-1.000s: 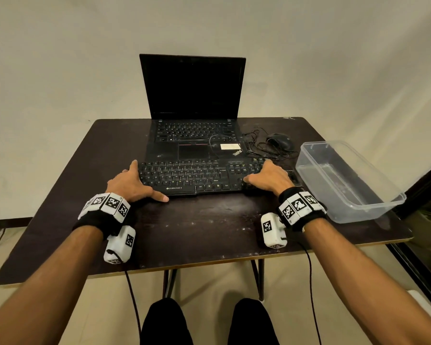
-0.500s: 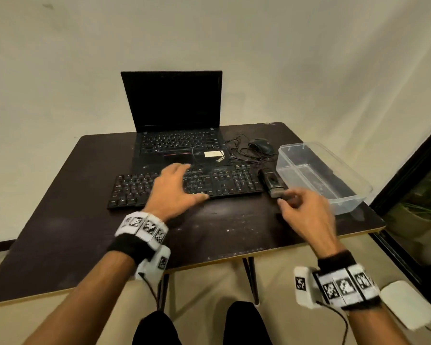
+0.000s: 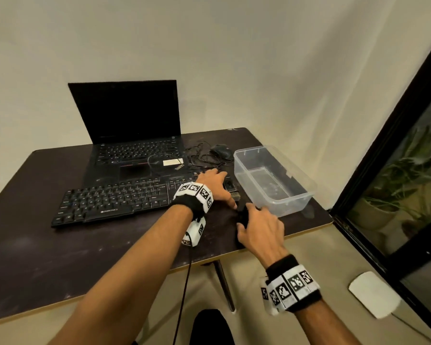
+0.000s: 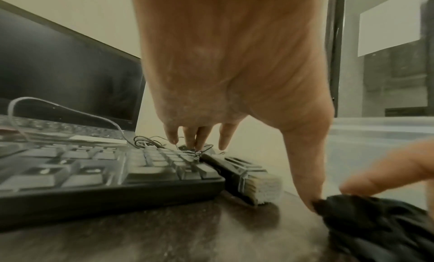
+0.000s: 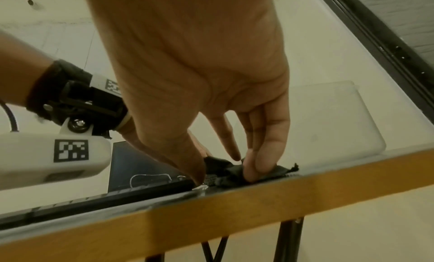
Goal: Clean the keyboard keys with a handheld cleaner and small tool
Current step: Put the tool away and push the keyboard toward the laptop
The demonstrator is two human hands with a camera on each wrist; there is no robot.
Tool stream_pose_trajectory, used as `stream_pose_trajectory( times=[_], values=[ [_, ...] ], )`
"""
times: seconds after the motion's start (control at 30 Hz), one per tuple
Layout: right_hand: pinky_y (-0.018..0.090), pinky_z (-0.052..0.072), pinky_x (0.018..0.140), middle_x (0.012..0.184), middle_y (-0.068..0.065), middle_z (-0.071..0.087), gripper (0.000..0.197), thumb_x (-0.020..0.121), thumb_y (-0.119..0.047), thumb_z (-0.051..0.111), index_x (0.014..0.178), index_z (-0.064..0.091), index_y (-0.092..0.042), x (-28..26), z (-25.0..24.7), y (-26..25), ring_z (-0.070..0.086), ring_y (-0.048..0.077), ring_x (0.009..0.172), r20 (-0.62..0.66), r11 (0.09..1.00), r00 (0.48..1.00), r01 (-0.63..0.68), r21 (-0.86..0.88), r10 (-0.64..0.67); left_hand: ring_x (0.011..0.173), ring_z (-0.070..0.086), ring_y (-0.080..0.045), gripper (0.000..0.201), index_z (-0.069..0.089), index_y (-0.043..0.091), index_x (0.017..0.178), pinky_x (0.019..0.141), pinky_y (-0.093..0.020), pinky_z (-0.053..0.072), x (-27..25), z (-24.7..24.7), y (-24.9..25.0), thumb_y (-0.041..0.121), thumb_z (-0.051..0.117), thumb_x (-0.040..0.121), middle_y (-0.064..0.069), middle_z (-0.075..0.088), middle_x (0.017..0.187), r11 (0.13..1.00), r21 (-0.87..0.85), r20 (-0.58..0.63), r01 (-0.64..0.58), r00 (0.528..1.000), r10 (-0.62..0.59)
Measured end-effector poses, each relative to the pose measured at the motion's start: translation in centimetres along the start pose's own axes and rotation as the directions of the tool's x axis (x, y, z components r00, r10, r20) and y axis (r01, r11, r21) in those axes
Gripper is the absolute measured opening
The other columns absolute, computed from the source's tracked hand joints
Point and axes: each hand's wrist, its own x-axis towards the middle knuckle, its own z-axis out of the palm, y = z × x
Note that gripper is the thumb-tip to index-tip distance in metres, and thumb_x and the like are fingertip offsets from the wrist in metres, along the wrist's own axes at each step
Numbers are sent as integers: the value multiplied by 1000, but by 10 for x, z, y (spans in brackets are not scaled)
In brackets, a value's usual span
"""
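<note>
At lower centre, the right hand point(image 5: 187, 65) pinches a crumpled black cloth point(image 5: 225, 170) against the dark table point(image 5: 211, 210); the left hand point(image 3: 215, 183), fingers straight, rests over the black keyboard point(image 3: 115, 197), thumb touching the cloth. Gather the cloth fully before lifting, avoiding the bristled brush-headed cleaner point(image 4: 258, 184) just beside the keyboard.

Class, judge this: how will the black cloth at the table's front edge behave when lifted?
The black cloth lies crumpled in folds, so it is probably floppy and will drape. It bunches under the right hand, so it is likely light and not fragile.
</note>
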Motion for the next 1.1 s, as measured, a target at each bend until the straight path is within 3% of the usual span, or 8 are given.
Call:
stream_pose_trajectory(
  times=[0.13,0.23,0.5,0.57,0.67,0.77,0.93,1.1],
  values=[
    [40,55,94,123,11,69,33,101,-32,64,128,62,-14,8,3,6,70,32,116,-7,999,1000,2,-50,-2,156,27,-33,121,23,22,166,128,-56,11,14,9,2,64,86,71,-11,28,169,999,24,11,32,999,-32],
    [40,55,92,119,13,72,23,101,-25,66,120,66,-12,12,2,12,70,34,115,10,998,1000,4,-57,-3,149,40,-30,111,31,23,162,126,-56,12,17,13,4,64,83,73,-8,40,162,1000,15,-64,23,998,-22],
    [38,57,89,108,10,75,17,98,-24,67,111,72,-14,2,4,19,72,32,107,-32,989,999,17,148,-12,133,52,-24,94,54,18,147,122,-47,21,-7,21,8,67,82,72,-3,55,143,1000,-20,-241,-10,970,4],
    [34,56,84,99,5,77,16,96,-28,71,110,77,-21,-7,-1,22,73,27,100,-71,963,997,31,269,-13,133,52,-23,93,55,20,147,121,-44,23,-18,13,4,68,82,72,-2,56,141,996,-83,-317,-32,948,4],
    [24,51,70,73,-6,73,11,92,-29,80,103,80,-26,-18,-27,26,69,9,74,-162,889,987,92,448,-21,129,55,-25,95,57,18,147,119,-44,32,-34,-4,-3,67,85,71,-2,60,135,971,-226,-464,-80,885,-36],
    [24,58,71,70,-10,71,12,92,-26,83,104,81,-28,-15,-68,34,66,3,69,-281,834,959,171,525,-19,124,58,-25,104,58,16,146,115,-48,40,-47,-26,3,74,80,63,0,61,131,936,-301,-558,-182,830,-18],
    [22,52,69,78,-11,74,13,93,-27,81,105,82,-28,17,-122,58,69,5,75,-374,835,925,156,528,64,122,55,-22,106,56,16,146,115,-45,39,-58,-59,52,77,72,61,2,59,130,927,-261,-535,-269,840,94],
    [28,51,76,89,4,80,16,85,-24,78,100,84,-22,79,-133,82,70,25,83,-305,919,946,17,395,113,98,54,-20,58,69,23,110,105,-45,35,-36,-50,112,69,76,75,2,57,104,972,-37,-379,-232,903,202]
  ],
)
